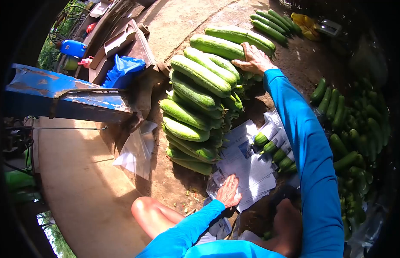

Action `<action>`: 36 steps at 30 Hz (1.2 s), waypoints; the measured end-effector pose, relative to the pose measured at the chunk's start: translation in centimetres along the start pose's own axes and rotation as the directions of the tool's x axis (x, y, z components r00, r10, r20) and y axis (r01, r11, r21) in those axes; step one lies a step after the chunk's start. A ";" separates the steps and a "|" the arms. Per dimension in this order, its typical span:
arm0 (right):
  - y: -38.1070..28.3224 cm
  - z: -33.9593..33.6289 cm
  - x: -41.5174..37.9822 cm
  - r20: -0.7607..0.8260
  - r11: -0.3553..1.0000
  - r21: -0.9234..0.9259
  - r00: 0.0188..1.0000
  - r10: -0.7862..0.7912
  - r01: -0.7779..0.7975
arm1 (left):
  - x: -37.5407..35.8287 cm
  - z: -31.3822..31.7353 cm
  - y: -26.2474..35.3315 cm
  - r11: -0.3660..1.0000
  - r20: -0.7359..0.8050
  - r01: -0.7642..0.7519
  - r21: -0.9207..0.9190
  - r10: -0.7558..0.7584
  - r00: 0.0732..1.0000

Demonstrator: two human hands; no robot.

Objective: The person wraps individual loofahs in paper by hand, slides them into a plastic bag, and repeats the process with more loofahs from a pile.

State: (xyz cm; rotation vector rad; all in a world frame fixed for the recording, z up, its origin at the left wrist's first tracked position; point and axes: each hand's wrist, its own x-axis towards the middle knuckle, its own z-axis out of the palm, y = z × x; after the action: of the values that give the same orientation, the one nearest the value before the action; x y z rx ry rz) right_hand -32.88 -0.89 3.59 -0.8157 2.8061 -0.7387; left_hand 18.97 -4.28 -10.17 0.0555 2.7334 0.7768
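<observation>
A tall stack of long green gourds (200, 75) stands on the ground ahead of me. My right hand (253, 59) reaches to the far side, its thumb and fingers around the right end of a gourd (217, 46) at the top of the stack. Just beyond lies another long gourd (241, 36). My left hand (229, 191) rests flat, fingers stretched out, on the near left edge of some printed newspaper sheets (256, 178). Several smaller green gourds (279, 155), partly wrapped in paper, lie beside the sheets under my right arm.
More green gourds are heaped on the right (337, 107), and a row lies at the back (273, 23) near a yellow bag (305, 26). A blue metal beam (71, 94) juts in from the left. Clear plastic bags (137, 150) lie by the stack; a blue bag (122, 71) sits behind.
</observation>
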 end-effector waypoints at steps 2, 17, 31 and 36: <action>0.0 -0.7 1.0 0.067 0.997 0.075 0.998 0.002 -0.007 | -0.3 0.5 -0.7 1.000 0.049 -0.009 0.016 0.008 0.999; 1.0 -5.8 -23.2 0.274 -0.054 0.959 0.869 0.411 -0.277 | -0.5 0.7 -3.0 0.995 0.277 -0.053 -0.090 0.076 0.958; -19.9 -1.0 -50.6 -0.090 0.636 0.720 0.872 0.482 -0.278 | 3.9 -18.2 12.1 -0.675 0.071 0.160 -0.720 0.157 0.985; -22.8 -5.5 -50.7 0.540 0.833 0.315 0.807 0.237 -0.455 | 0.2 -21.5 9.6 -0.531 0.093 0.288 -0.797 0.363 0.927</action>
State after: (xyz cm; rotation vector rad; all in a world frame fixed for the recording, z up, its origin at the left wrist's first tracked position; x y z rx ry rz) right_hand 19.36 11.71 18.87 -0.3103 2.1307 -0.8940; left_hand 12.05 -7.01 12.11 -0.0859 0.4370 2.5996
